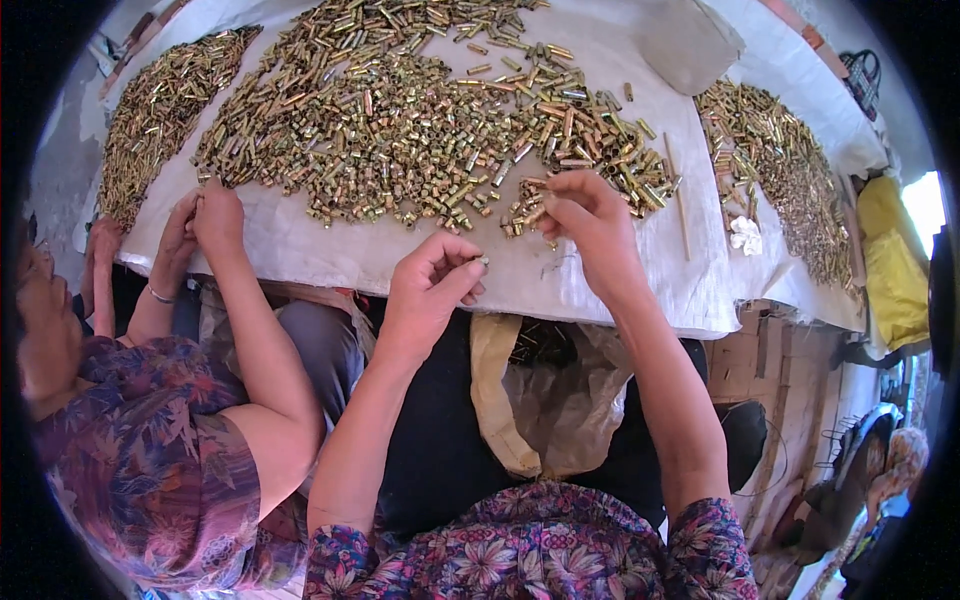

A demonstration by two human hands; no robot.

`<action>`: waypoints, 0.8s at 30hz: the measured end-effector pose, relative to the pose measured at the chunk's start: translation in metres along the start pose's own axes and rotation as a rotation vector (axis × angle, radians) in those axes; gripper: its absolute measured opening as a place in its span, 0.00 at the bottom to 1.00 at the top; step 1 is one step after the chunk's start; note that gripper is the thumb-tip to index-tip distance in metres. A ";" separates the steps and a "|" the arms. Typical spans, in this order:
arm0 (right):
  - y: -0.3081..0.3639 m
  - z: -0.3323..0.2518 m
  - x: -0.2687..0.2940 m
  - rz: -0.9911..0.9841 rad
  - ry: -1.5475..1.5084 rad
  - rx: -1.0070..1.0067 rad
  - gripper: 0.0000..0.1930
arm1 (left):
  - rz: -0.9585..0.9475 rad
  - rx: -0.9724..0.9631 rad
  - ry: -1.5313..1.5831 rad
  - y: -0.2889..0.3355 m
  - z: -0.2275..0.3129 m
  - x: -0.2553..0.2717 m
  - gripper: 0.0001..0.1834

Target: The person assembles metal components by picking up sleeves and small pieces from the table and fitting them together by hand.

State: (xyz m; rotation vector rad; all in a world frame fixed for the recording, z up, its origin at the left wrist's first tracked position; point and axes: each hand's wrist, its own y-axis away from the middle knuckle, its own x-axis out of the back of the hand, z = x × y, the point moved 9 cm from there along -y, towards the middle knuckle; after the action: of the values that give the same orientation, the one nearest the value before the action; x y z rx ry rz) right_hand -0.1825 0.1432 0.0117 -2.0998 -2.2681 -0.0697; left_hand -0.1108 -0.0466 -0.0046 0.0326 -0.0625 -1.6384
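Note:
A large heap of small brass-coloured metal sleeves [400,125] lies on a white sheet [330,245]. In front of its near edge my left hand [432,285] is closed, thumb and forefinger pinching a small metal sleeve [484,260] whose end just shows. My right hand [595,222] reaches to the heap's near right edge, its fingers bent and pinched together among loose sleeves. What sits between those fingertips I cannot make out. Below the table edge, between my legs, an open sack [497,400] holds dark pieces.
At left a co-worker's hands [215,215] work at the same sheet's edge. More metal pieces are heaped at the far left [165,115] and right [780,170]. A thin stick [678,195] lies right of my right hand. A yellow bag [890,265] hangs at the far right.

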 end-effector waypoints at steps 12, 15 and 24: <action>0.096 0.025 -0.019 -0.126 -0.494 -0.291 0.04 | -0.149 0.084 0.396 0.032 0.001 -0.033 0.05; 0.101 0.027 -0.021 -0.176 -0.551 -0.280 0.04 | -0.177 0.095 0.401 0.035 0.000 -0.033 0.05; 0.112 0.023 -0.025 -0.311 -0.586 -0.360 0.03 | -0.380 0.045 0.379 0.045 0.012 -0.044 0.08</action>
State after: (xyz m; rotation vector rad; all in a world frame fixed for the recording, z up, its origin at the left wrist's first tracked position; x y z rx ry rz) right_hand -0.0687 0.1281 -0.0127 -2.1042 -3.1245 0.1618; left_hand -0.0641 -0.0054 0.0089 0.4088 0.2090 -1.9826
